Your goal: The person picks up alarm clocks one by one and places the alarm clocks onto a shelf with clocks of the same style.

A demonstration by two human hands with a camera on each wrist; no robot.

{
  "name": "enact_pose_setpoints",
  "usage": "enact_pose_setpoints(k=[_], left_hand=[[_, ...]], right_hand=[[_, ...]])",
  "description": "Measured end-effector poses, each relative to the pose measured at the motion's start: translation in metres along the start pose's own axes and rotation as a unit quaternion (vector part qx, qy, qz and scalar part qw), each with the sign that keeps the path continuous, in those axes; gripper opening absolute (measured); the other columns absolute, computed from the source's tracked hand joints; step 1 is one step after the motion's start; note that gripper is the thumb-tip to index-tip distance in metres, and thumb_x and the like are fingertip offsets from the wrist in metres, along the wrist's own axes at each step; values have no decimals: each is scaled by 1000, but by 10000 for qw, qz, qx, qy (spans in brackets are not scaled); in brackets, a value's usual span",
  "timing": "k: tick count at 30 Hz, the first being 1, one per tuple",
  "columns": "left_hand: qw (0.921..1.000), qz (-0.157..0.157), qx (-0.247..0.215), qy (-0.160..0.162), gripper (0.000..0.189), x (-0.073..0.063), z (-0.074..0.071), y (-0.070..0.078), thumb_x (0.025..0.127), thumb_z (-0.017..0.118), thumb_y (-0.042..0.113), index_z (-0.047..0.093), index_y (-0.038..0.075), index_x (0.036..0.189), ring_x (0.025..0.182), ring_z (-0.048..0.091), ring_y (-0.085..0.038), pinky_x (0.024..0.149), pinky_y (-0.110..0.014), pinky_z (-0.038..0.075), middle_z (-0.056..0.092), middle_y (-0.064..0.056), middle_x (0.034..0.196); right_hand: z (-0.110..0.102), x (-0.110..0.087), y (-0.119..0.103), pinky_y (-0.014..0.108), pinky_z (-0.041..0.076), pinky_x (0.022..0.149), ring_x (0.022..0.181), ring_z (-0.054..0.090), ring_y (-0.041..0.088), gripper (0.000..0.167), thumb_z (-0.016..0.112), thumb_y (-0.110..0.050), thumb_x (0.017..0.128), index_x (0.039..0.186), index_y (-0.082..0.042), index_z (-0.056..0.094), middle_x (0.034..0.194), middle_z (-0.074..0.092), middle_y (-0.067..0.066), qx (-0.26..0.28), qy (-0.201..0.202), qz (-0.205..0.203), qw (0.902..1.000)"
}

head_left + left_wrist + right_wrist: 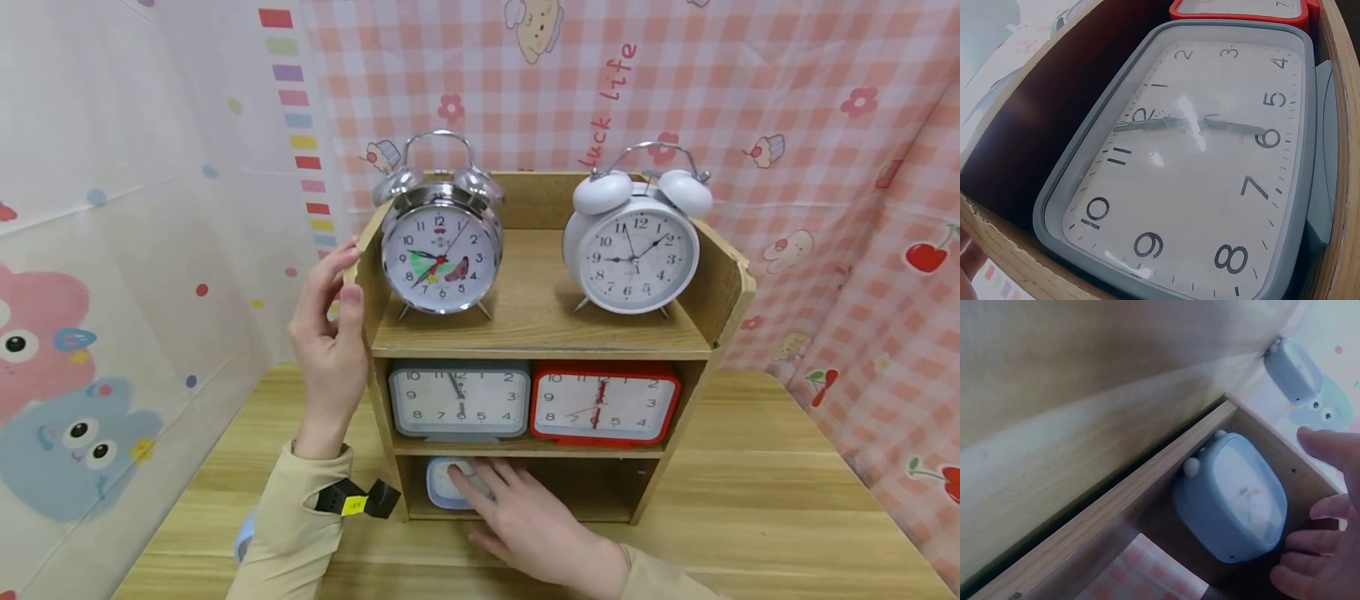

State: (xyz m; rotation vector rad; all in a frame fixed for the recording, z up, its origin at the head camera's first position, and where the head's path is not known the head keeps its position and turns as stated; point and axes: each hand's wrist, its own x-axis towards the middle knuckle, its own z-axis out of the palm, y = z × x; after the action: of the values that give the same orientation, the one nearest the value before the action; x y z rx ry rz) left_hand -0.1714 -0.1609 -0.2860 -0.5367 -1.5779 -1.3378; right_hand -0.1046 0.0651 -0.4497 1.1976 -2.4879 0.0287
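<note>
A small light-blue clock (442,487) stands at the left of the bottom shelf. Fingers of my right hand (536,521) overlap its face in the head view. In the right wrist view that hand (1325,544) has its thumb spread, fingertips close to the front of the clock (1235,497), not wrapped round it. My left hand (330,333) rests against the left side panel of the wooden shelf unit (540,337), fingertips near its upper front corner. A grey clock (459,400) and a red clock (606,406) fill the middle shelf.
On top stand a silver twin-bell alarm clock (441,258) and a white one (632,254). Another light-blue clock (1293,370) sits on the wooden table (772,492), outside the unit, partly hidden by my left sleeve in the head view. Patterned cloths hang around.
</note>
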Motion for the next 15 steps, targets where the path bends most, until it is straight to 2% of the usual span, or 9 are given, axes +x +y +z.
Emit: enact_pose_setpoints(k=[4, 7, 9, 11, 12, 15], left_hand=[[10000, -65, 26, 16, 58, -2, -1, 1, 107, 55, 49, 65, -2, 133, 124, 66, -5, 61, -15, 35, 68, -11, 145], [9999, -113, 51, 6, 58, -3, -2, 3, 107, 55, 49, 64, -2, 134, 128, 64, -5, 74, -16, 40, 68, -9, 146], [9999, -141, 37, -25, 57, -3, -2, 4, 108, 55, 48, 64, -1, 136, 129, 63, -3, 87, -18, 44, 67, -7, 147], [9998, -157, 19, -97, 59, -4, -3, 6, 108, 54, 49, 63, -1, 138, 109, 64, 2, 87, -18, 44, 67, -6, 148], [9998, -169, 31, -142, 61, -5, -3, 7, 107, 54, 51, 62, 0, 140, 100, 62, 2, 82, -17, 43, 67, -6, 148], [9991, -260, 133, -306, 65, -7, -6, 9, 105, 54, 55, 59, 6, 146, 92, 57, 3, 74, -11, 44, 65, -5, 150]], right_hand=[[-8, -11, -2, 40, 56, 110, 145, 56, 28, 82, 76, -51, 94, 158, -12, 45, 160, 53, 12, 158, 183, -326, 9992], [-17, -18, -2, 39, 53, 113, 150, 52, 29, 81, 75, -50, 94, 159, -10, 45, 163, 50, 13, 260, 404, -505, 9976], [-23, -22, -2, 38, 52, 114, 150, 52, 30, 82, 77, -49, 94, 159, -9, 45, 163, 50, 13, 270, 635, -604, 9958], [-29, -26, -1, 36, 49, 116, 149, 53, 30, 83, 78, -49, 93, 158, -7, 46, 162, 51, 13, 192, 904, -711, 9932], [-32, -28, -1, 34, 45, 120, 148, 53, 30, 84, 78, -48, 93, 158, -6, 46, 162, 51, 14, 165, 1031, -762, 9916], [-41, -32, 2, 28, 28, 131, 148, 53, 29, 81, 76, -49, 94, 155, -4, 49, 162, 51, 14, 94, 1401, -874, 9862]])
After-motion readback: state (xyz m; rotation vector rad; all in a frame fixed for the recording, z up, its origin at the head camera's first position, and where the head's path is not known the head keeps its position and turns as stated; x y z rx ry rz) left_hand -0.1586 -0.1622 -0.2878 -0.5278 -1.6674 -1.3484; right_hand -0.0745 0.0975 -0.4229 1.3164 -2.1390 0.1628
